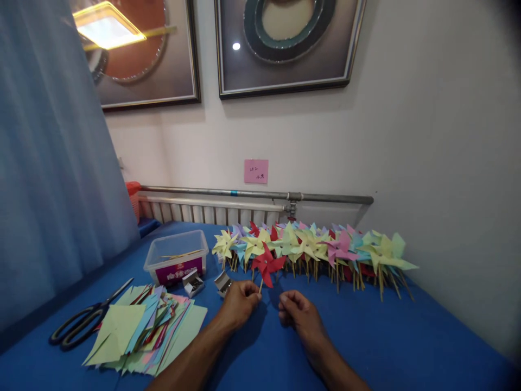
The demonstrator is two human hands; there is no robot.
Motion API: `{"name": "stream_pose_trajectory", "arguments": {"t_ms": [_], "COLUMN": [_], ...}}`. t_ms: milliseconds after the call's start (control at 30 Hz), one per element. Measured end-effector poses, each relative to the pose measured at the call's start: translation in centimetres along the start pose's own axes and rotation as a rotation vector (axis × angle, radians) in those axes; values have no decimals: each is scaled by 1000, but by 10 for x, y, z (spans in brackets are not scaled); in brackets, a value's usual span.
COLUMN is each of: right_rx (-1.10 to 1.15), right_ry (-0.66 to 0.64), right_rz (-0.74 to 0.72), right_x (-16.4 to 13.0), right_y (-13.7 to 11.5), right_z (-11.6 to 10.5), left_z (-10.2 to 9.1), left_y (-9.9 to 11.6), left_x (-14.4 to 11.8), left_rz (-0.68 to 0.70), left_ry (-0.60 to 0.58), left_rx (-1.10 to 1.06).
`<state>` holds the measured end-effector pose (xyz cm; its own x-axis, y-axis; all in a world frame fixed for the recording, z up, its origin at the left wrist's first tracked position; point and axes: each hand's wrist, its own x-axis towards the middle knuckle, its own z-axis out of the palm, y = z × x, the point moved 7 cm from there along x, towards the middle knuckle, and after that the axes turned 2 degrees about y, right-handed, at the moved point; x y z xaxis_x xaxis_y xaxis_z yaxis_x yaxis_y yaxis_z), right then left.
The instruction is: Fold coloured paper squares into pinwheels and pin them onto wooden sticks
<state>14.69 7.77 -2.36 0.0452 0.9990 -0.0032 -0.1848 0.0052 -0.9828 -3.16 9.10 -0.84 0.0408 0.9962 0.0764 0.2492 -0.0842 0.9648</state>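
Observation:
A red paper pinwheel (267,263) stands on a thin stick, which my left hand (239,304) pinches between thumb and fingers. To the right of it, my right hand (300,315) is closed with the fingers curled in. Whether anything small is inside that hand cannot be made out. Just behind my left hand lies a small open box (222,282). Another small box (192,283) holding little dark metal pieces sits further left. Behind the red pinwheel, many finished pinwheels (307,244) in yellow, pink, blue and red lie in a long row.
A pile of cut coloured paper squares (118,331) lies at the left, beside dark-handled scissors (85,320). The clear plastic tub (177,244) contains a few thin sticks. A blue cloth (260,364) covers the table; a radiator (203,212) and pipe run along the wall.

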Motion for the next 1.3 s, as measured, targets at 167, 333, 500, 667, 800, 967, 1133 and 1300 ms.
{"name": "stream_pose_trajectory", "arguments": {"t_ms": [167, 333, 500, 667, 800, 967, 1133, 1300], "right_rx": [-252, -269, -263, -289, -329, -392, -403, -428], "right_ry": [-61, -49, -6, -3, -33, -75, -92, -101], "right_rz": [-94, -110, -109, -102, -102, -136, -153, -148], "right_x": [-11, -10, -6, -10, -13, -13, -13, -16], "right_y": [-7, 3, 6, 0, -1, 0, 2, 0], "right_z": [11, 15, 13, 17, 20, 22, 22, 23], "left_z": [9, 22, 28, 21, -15, -74, -98, -94], "left_y": [8, 14, 12, 7, 11, 25, 31, 21], "left_x": [-8, -16, -18, -12, -3, 21, 41, 40], "left_rz": [52, 94, 66, 78, 118, 41, -98, -153], "left_ry": [-10, -4, 8, 68, 226, 417, 494, 514], "left_rx": [99, 136, 123, 127, 187, 320, 479, 699]}}
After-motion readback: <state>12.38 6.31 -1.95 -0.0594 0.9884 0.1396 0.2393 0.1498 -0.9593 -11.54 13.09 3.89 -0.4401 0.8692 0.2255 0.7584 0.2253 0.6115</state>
